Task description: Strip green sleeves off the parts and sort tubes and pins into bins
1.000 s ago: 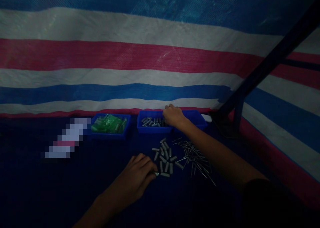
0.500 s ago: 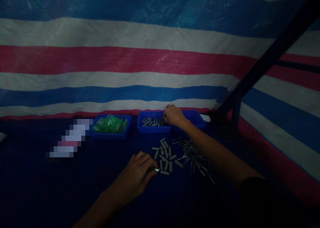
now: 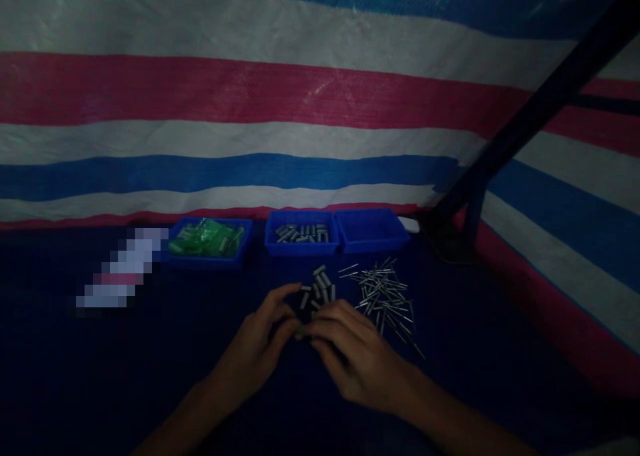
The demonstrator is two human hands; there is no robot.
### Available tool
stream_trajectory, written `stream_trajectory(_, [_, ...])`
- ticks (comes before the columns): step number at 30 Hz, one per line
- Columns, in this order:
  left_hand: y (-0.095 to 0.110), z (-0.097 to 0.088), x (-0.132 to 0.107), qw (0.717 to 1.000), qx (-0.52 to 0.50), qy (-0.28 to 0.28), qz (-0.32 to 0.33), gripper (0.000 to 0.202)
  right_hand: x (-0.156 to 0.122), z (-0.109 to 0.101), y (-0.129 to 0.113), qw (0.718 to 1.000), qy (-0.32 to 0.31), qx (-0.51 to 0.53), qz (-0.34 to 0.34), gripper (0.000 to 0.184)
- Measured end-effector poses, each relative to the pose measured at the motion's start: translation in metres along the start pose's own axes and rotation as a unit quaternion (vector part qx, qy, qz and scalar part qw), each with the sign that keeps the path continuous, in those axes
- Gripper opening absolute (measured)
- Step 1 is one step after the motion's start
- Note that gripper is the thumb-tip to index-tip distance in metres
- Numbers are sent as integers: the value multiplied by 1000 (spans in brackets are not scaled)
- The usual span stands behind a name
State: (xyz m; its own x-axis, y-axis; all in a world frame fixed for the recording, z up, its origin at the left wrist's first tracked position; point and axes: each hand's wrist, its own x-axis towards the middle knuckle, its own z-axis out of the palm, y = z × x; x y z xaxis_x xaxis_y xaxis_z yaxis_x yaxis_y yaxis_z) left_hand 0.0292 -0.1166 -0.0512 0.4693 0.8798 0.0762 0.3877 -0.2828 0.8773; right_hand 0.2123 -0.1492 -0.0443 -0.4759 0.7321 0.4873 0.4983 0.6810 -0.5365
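My left hand (image 3: 260, 333) and my right hand (image 3: 357, 349) meet over the dark blue table. Between their fingertips is a small grey metal cylinder (image 3: 301, 332), partly hidden and dim. The left thumb presses by it while the left index finger is raised apart. My right fingers pinch at its other side. Just beyond the hands lies a loose group of short metal cylinders (image 3: 323, 286), partly covered by the right hand. A pile of thin metal pins (image 3: 383, 289) spreads to the right of that hand.
Along the back stand a blue bin (image 3: 303, 248) of short cylinders, a bare blue bin (image 3: 373, 243) and a blue bin (image 3: 207, 263) with a green plastic bag (image 3: 207, 236). A white object (image 3: 409, 225) sits beside them. A dark slanted post (image 3: 520, 133) and striped sheeting (image 3: 250, 89) bound the space.
My right hand has come back from the bins to my left hand, and its fingers now meet the small metal cylinder. The camera view has shifted slightly.
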Motion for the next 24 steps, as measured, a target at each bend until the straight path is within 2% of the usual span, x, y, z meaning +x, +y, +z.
stream_trajectory(3, [0, 3, 1, 1000, -16, -4, -18, 27, 2, 1, 3, 1000, -7, 14, 17, 23])
stream_trajectory(8, [1, 4, 4, 997, -52, 25, -42, 15, 4, 6, 0, 999, 14, 5, 41, 15])
stream_trajectory(12, [7, -1, 4, 999, -18, 21, -29, 22, 5, 9, 4, 995, 39, 47, 76, 14])
stream_trajectory(18, [5, -7, 5, 999, 37, 28, 24, 11, 6, 9, 9, 989, 69, 79, 107, 15])
stream_trajectory(21, [3, -5, 8, 998, 49, 34, 12, 12, 7, 8, 10, 988, 65, 83, 111, 17])
stream_trajectory(24, [6, -2, 13, 999, 42, 17, -16, 19, 7, 9, 9, 989, 61, 88, 107, 19])
